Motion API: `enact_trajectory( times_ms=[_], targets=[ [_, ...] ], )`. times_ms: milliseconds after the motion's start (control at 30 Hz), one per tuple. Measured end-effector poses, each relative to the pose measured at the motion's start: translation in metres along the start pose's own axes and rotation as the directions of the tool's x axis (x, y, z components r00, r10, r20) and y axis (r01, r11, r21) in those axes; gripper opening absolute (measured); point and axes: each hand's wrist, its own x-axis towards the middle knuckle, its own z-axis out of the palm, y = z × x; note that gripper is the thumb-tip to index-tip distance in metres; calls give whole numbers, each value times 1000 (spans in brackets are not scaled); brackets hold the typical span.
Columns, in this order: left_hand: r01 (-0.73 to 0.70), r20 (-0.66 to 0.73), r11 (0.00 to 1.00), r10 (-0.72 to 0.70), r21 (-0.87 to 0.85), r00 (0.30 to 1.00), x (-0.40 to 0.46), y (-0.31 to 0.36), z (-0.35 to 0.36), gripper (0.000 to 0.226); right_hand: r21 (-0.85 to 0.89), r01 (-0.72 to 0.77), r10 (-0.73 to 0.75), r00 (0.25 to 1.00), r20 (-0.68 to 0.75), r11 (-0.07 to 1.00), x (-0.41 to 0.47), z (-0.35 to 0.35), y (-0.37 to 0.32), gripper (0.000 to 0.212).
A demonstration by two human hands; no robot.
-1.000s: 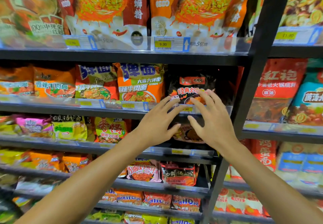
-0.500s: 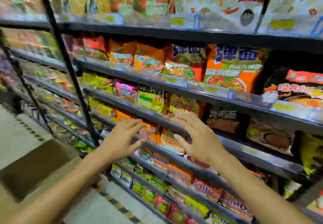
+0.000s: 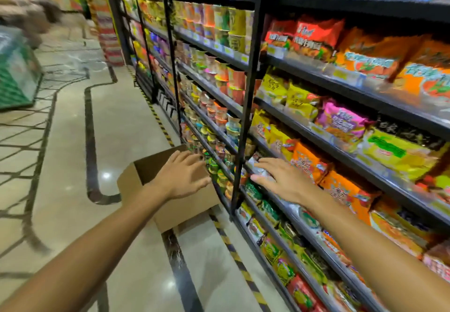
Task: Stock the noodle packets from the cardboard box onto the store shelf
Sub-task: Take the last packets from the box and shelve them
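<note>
An open brown cardboard box (image 3: 185, 208) stands on the floor at the foot of the store shelf (image 3: 341, 156); its inside is mostly hidden behind my left hand. My left hand (image 3: 185, 175) hovers over the box, fingers spread and holding nothing. My right hand (image 3: 280, 180) is stretched out flat in front of a lower shelf of noodle packets (image 3: 309, 163), also holding nothing. Orange, yellow, pink and green packets fill the shelf rows on the right.
Black upright posts (image 3: 246, 107) divide the shelving; cup noodles (image 3: 219, 73) fill the bay further along. The polished tile floor (image 3: 121, 141) with yellow-black hazard tape (image 3: 231, 251) runs along the shelf base. A green display (image 3: 17, 75) stands at the far left.
The view has swung left and down from the black noodle packet on the shelf. Both hands came away from that shelf and dropped toward the cardboard box, which has come into view.
</note>
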Motion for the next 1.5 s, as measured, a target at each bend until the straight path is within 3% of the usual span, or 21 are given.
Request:
enact_trajectory(
  times_ms=[100, 200, 267, 400, 467, 600, 700, 867, 1067, 1200, 1300, 1400, 1500],
  targets=[
    [124, 67, 992, -122, -25, 990, -5, -49, 25, 107, -6, 13, -13, 996, 94, 1000, 51, 22, -21, 94],
    [234, 142, 971, -226, -47, 964, -4, -94, 49, 83, -35, 44, -38, 986, 162, 998, 101, 44, -28, 81],
    [290, 195, 956, -275, -52, 941, 0, -122, 65, 83, -37, 74, -67, 981, 183, 997, 136, 59, -26, 83],
    [344, 239, 939, -330, -21, 913, 21, -175, 95, 130, -55, 122, -106, 967, 232, 991, 217, 88, -20, 74],
    [370, 265, 929, -355, -5, 896, 41, -198, 108, 135, -49, 145, -128, 957, 259, 988, 262, 103, -16, 75],
    [459, 336, 888, -429, -13, 839, 86, -238, 137, 113, 17, 177, -171, 917, 359, 984, 352, 137, 0, 84],
    [505, 385, 863, -461, -14, 799, 122, -265, 154, 108, 33, 206, -201, 886, 419, 978, 411, 152, 4, 78],
    [566, 423, 819, -483, -92, 767, 169, -304, 176, 68, 64, 241, -242, 843, 481, 968, 496, 168, 1, 62],
    [604, 481, 779, -470, -168, 740, 228, -369, 216, 62, 57, 218, -211, 794, 569, 974, 598, 197, -6, 64],
    [588, 504, 768, -413, -254, 758, 283, -418, 248, 55, 62, 125, -137, 790, 597, 990, 657, 227, -8, 62],
    [594, 534, 738, -378, -319, 756, 323, -455, 286, 51, 64, 26, -60, 780, 622, 998, 699, 259, -7, 71],
    [629, 599, 696, -353, -345, 719, 358, -492, 341, 50, 102, -44, -26, 797, 603, 994, 740, 303, 3, 98],
    [676, 665, 643, -332, -359, 669, 392, -516, 398, 54, 56, -99, 36, 742, 669, 994, 776, 348, 15, 58]
  ],
)
